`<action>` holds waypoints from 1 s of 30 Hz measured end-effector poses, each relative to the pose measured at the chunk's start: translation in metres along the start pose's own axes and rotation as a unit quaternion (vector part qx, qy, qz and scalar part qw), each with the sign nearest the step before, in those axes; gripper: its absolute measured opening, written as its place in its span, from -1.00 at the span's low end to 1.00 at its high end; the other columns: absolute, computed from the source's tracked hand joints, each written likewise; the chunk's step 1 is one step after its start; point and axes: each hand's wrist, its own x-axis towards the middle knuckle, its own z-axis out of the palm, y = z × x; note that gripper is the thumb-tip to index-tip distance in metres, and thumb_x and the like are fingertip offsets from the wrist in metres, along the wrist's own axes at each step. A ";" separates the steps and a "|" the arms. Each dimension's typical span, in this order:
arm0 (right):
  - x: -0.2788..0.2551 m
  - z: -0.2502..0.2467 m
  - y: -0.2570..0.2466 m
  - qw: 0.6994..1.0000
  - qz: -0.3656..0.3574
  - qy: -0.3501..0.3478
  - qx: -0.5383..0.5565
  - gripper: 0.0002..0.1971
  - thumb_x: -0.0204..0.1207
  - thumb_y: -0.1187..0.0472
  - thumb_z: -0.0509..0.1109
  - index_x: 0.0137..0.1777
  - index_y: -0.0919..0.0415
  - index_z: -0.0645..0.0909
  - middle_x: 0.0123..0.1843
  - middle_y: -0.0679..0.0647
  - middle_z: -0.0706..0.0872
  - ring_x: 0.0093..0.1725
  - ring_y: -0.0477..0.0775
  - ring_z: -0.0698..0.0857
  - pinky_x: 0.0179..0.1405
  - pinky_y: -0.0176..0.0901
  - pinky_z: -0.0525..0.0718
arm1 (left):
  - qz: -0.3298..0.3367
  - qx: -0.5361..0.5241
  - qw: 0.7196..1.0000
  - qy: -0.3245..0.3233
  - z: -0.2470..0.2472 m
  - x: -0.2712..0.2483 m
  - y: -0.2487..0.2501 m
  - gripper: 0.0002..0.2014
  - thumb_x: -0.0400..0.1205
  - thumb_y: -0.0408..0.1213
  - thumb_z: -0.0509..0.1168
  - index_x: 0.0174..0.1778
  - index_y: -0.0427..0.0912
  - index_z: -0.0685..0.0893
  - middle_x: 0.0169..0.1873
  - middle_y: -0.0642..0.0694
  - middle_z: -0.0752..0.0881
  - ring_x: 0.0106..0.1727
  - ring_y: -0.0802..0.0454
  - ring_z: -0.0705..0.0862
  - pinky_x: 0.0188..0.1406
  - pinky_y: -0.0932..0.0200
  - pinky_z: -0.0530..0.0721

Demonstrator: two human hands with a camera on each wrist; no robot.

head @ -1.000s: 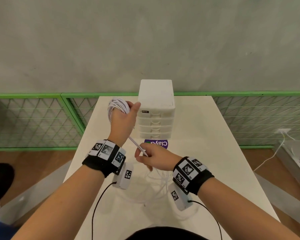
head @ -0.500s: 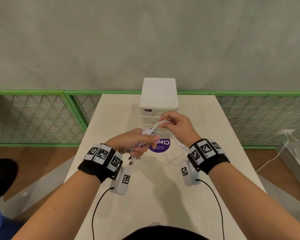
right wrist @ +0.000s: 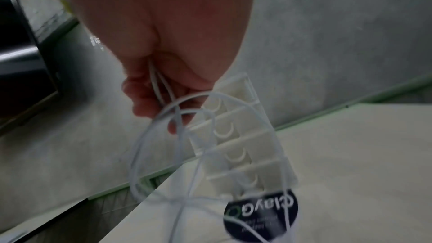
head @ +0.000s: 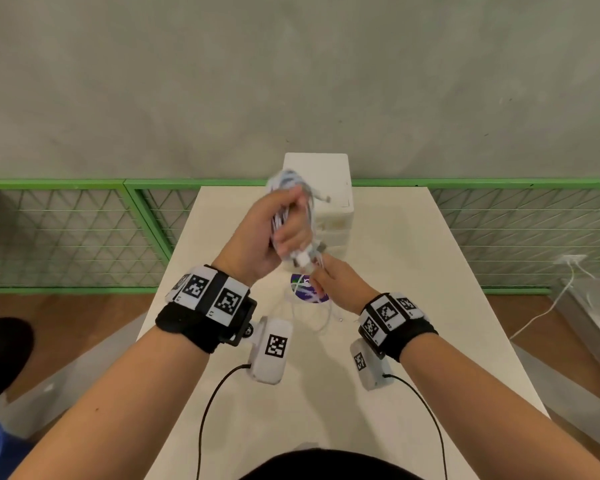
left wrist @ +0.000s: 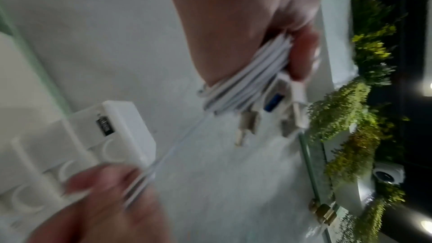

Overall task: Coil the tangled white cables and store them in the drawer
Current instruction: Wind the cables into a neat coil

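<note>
My left hand (head: pixel 278 233) is raised over the table and grips a coiled bundle of white cables (head: pixel 290 188); in the left wrist view the coil (left wrist: pixel 247 82) and several plugs (left wrist: pixel 275 99) hang out of the fist. My right hand (head: pixel 333 278) sits lower and just right of it, pinching loose white strands (right wrist: pixel 163 91) that run up to the coil. More loose cable (head: pixel 321 313) lies in loops on the table below. The white drawer unit (head: pixel 329 209) stands behind both hands with its drawers closed (right wrist: pixel 243 141).
The white table (head: pixel 413 271) reaches back to a green mesh railing (head: pixel 66 237) and a grey wall. A round purple sticker (head: pixel 309 289) lies in front of the drawer unit. Black wrist-camera leads (head: pixel 208 410) trail toward my body. Another white cable (head: pixel 551 306) hangs at far right, off the table.
My left hand has lifted the coil up in front of the drawer unit. My right hand has dropped from beside the unit to below the coil, drawing strands of cable downward.
</note>
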 end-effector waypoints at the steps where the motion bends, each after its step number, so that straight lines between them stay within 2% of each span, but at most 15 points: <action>1: -0.001 0.005 0.002 1.000 0.014 -0.020 -0.001 -0.77 0.65 0.19 0.12 -0.24 -0.07 0.43 -0.47 0.01 0.51 -0.49 -0.06 0.47 -0.34 -0.23 0.50 | 0.037 -0.001 0.997 0.061 0.003 0.004 0.002 -0.71 0.71 -0.22 0.08 -0.33 -0.19 0.48 -0.81 0.08 0.36 -0.81 0.17 0.31 -0.64 0.21 0.17; 4: -0.007 0.016 0.010 0.996 0.023 -0.082 -0.031 -0.86 0.63 0.20 0.17 -0.14 0.00 0.48 -0.34 0.01 0.53 -0.39 -0.09 0.48 -0.22 -0.12 0.51 | 0.133 0.024 0.968 0.209 -0.001 0.017 0.010 -0.70 0.72 -0.20 0.12 -0.35 -0.16 0.40 -0.72 0.04 0.39 -0.71 0.10 0.36 -0.60 0.22 0.33; 7: -0.012 0.015 0.008 0.997 -0.018 -0.073 -0.019 -0.85 0.63 0.19 0.20 -0.05 -0.05 0.58 -0.09 0.25 0.66 -0.17 0.09 0.59 -0.03 -0.03 0.56 | 0.178 0.218 0.919 0.277 -0.024 0.021 0.009 -0.75 0.68 -0.26 0.21 -0.33 -0.16 0.40 -0.67 0.00 0.47 -0.66 0.05 0.43 -0.61 0.21 0.42; 9: -0.008 0.009 0.000 0.998 -0.047 -0.035 0.018 -0.78 0.61 0.13 0.22 -0.12 -0.23 0.61 -0.02 0.41 0.67 -0.04 0.34 0.61 -0.02 -0.02 0.56 | 0.144 0.420 0.855 0.268 -0.043 0.016 -0.004 -0.76 0.64 -0.22 0.28 -0.33 -0.16 0.48 -0.63 -0.02 0.51 -0.62 0.09 0.47 -0.53 0.19 0.50; 11: -0.003 0.002 -0.010 0.997 -0.067 -0.024 0.026 -0.78 0.59 0.03 0.21 -0.15 -0.33 0.63 -0.05 0.45 0.68 -0.05 0.38 0.64 -0.04 0.01 0.59 | 0.061 0.599 0.770 0.212 -0.055 0.007 -0.022 -0.69 0.62 -0.08 0.32 -0.35 -0.21 0.56 -0.60 -0.03 0.57 -0.57 0.09 0.55 -0.48 0.13 0.59; 12: -0.002 -0.001 -0.014 0.997 -0.075 -0.026 0.022 -0.79 0.59 0.02 0.22 -0.13 -0.30 0.65 -0.07 0.40 0.72 -0.06 0.34 0.67 0.00 0.04 0.61 | 0.017 0.646 0.740 0.186 -0.056 0.002 -0.029 -0.60 0.61 0.00 0.30 -0.38 -0.27 0.59 -0.60 -0.10 0.61 -0.57 0.00 0.60 -0.47 0.04 0.65; 13: -0.002 -0.004 -0.016 0.996 -0.079 -0.027 0.018 -0.80 0.60 0.06 0.23 -0.09 -0.21 0.68 -0.09 0.29 0.76 -0.06 0.22 0.70 0.05 0.03 0.62 | -0.026 0.659 0.733 0.167 -0.057 -0.002 -0.034 -0.49 0.61 0.08 0.26 -0.42 -0.32 0.60 -0.63 -0.15 0.63 -0.59 -0.08 0.62 -0.47 -0.02 0.68; 15: -0.002 -0.010 -0.017 0.997 -0.069 -0.012 0.037 -0.85 0.59 0.18 0.30 -0.06 0.04 0.72 -0.13 0.04 0.78 -0.06 -0.04 0.71 0.07 -0.08 0.62 | -0.119 0.610 0.773 0.128 -0.054 -0.006 -0.036 -0.38 0.61 0.19 0.18 -0.48 -0.34 0.57 -0.71 -0.15 0.59 -0.69 -0.10 0.57 -0.56 0.08 0.63; 16: -0.002 -0.013 -0.015 0.997 -0.058 -0.003 0.045 -0.88 0.55 0.21 0.36 -0.11 0.04 0.72 -0.18 -0.01 0.77 -0.11 -0.07 0.70 0.01 -0.11 0.62 | -0.164 0.578 0.793 0.100 -0.053 -0.007 -0.036 -0.39 0.58 0.22 0.19 -0.45 -0.32 0.56 -0.73 -0.15 0.56 -0.72 -0.08 0.52 -0.63 0.15 0.55; 17: -0.002 -0.016 -0.013 0.998 -0.049 0.011 0.044 -0.89 0.50 0.20 0.42 -0.21 -0.02 0.71 -0.25 -0.03 0.76 -0.20 -0.06 0.68 -0.09 -0.13 0.62 | -0.198 0.558 0.803 0.067 -0.051 -0.009 -0.036 -0.42 0.52 0.24 0.27 -0.39 -0.31 0.54 -0.71 -0.18 0.52 -0.72 -0.09 0.46 -0.68 0.20 0.46; 19: -0.001 -0.022 -0.004 0.999 -0.034 0.032 0.018 -0.87 0.38 0.15 0.52 -0.36 -0.02 0.67 -0.39 0.09 0.66 -0.37 -0.05 0.53 -0.27 -0.15 0.51 | -0.240 0.550 0.800 0.019 -0.050 -0.012 -0.038 -0.44 0.36 0.16 0.48 -0.32 -0.31 0.47 -0.65 -0.22 0.48 -0.68 -0.09 0.40 -0.70 0.23 0.35; 21: 0.000 -0.032 0.007 0.999 -0.012 0.042 -0.014 -0.87 0.28 0.06 0.59 -0.36 0.00 0.68 -0.41 0.11 0.57 -0.39 -0.05 0.45 -0.31 -0.13 0.43 | -0.253 0.577 0.774 0.056 -0.053 -0.014 -0.038 -0.54 0.36 -0.03 0.53 -0.34 -0.26 0.41 -0.62 -0.21 0.49 -0.66 -0.07 0.40 -0.67 0.22 0.34; 23: -0.002 -0.042 0.021 0.997 0.002 0.059 -0.052 -0.88 0.24 0.02 0.60 -0.30 -0.07 0.71 -0.38 -0.03 0.56 -0.34 -0.05 0.50 -0.25 -0.10 0.47 | -0.235 0.587 0.763 0.131 -0.059 -0.016 -0.032 -0.62 0.45 -0.11 0.47 -0.38 -0.21 0.39 -0.61 -0.16 0.51 -0.66 -0.04 0.42 -0.66 0.24 0.38; 27: -0.016 -0.060 0.052 0.988 0.051 0.144 -0.038 -0.95 0.34 0.06 0.55 -0.23 -0.08 0.74 -0.25 -0.14 0.70 -0.14 0.02 0.66 -0.03 -0.10 0.59 | -0.175 0.566 0.763 0.259 -0.076 -0.021 -0.013 -0.60 0.54 -0.08 0.40 -0.45 -0.21 0.41 -0.61 -0.15 0.52 -0.71 0.02 0.40 -0.77 0.35 0.36; 30: -0.027 -0.072 0.074 0.980 0.103 0.167 -0.043 -0.93 0.41 0.09 0.50 -0.26 0.01 0.76 -0.20 -0.02 0.78 -0.11 0.01 0.69 -0.04 -0.19 0.59 | -0.162 0.555 0.755 0.311 -0.085 -0.023 -0.003 -0.59 0.54 -0.08 0.40 -0.45 -0.21 0.40 -0.62 -0.17 0.51 -0.72 -0.02 0.38 -0.79 0.32 0.34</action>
